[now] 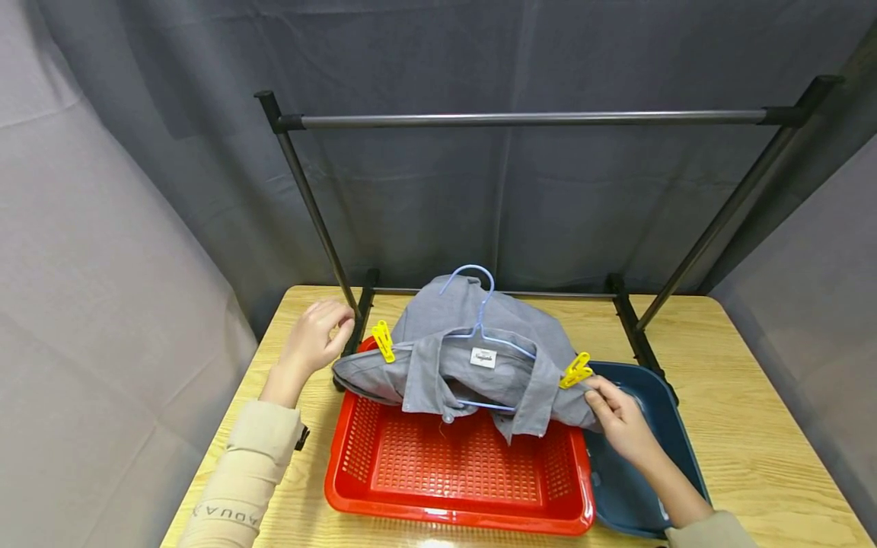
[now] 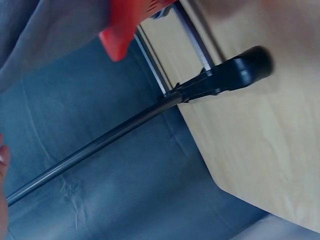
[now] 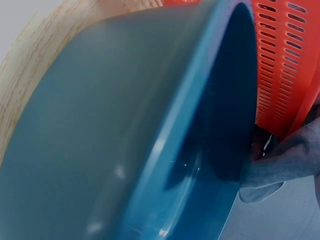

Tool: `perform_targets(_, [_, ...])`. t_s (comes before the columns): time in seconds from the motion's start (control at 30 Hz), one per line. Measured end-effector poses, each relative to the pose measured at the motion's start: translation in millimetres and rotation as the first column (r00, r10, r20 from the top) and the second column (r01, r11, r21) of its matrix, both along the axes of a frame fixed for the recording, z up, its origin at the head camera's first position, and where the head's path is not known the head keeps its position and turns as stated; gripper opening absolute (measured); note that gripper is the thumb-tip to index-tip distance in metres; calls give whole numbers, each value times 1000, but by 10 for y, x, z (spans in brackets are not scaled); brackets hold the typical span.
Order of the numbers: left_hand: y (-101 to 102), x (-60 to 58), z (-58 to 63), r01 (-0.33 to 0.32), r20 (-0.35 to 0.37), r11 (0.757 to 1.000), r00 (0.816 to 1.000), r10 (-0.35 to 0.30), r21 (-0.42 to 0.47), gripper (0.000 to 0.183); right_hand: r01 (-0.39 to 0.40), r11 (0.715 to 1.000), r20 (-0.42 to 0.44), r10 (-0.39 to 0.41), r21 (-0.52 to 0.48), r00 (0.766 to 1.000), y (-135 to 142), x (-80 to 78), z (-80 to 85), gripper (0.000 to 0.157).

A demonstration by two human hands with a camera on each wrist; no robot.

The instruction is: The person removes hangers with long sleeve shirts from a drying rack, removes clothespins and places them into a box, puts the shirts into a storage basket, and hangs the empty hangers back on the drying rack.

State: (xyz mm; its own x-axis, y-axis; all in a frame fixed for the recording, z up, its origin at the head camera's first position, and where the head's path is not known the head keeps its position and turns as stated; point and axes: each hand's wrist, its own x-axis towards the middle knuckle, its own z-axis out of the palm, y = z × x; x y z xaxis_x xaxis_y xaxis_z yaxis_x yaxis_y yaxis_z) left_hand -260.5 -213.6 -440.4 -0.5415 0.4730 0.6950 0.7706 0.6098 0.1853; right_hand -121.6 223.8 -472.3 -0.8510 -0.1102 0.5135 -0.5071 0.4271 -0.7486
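A grey collared shirt (image 1: pixel 507 312) lies over the back of a red basket (image 1: pixel 459 514), with a light blue hanger (image 1: pixel 482 304) inside its neck. Yellow clothespins sit on both shoulders, a left clothespin (image 1: pixel 384 341) and a right clothespin (image 1: pixel 577 371). My right hand (image 1: pixel 623 418) pinches the shirt's right side between thumb and fingers, just beyond that clothespin. Off to the left, my left hand (image 1: pixel 318 335) is raised beside the other shoulder, fingers loosely bent and holding nothing. Only a sliver of it shows in the left wrist view.
A dark blue basin (image 1: pixel 626 495) stands right of the basket, partly under the right arm. Behind them rises a rack with a horizontal metal bar (image 1: pixel 521 119) and black feet on the wooden table (image 1: pixel 747 426). Grey curtains (image 1: pixel 438 198) hang around the table.
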Motion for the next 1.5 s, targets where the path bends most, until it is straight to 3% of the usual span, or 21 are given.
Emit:
perform_targets(0.23, [-25, 212, -154, 43, -43, 999, 998, -43, -15, 25, -16, 1000, -10, 16, 26, 1000, 14, 3, 0, 20])
perform_targets(0.43, [-28, 312, -283, 28, -47, 997, 998, -31, -77, 33, -5, 1000, -2, 5, 12, 1000, 99, -72, -194, 24])
perform_targets(0.6, [-23, 338, -358, 16, -60, 994, 998, -23, -113, 37, 7, 1000, 2, -7, 17, 1000, 120, -96, -239, 24])
perform_targets(0.9, [-5, 365, -457, -31, -101, 992, 995, 19, -125, 35, 32, 999, 23, -32, 15, 999, 2, -4, -8, 18])
perform_targets(1.2, [17, 394, -545, -71, -163, 991, 985, 52, -114, 36, 45, 998, 27, -47, 43, 999, 15, -1, 3, 19])
perform_targets(1.5, [47, 415, -591, -97, -165, 991, 983, 81, -92, 37, 14, 999, 30, -16, 41, 999, 30, -5, 13, 19])
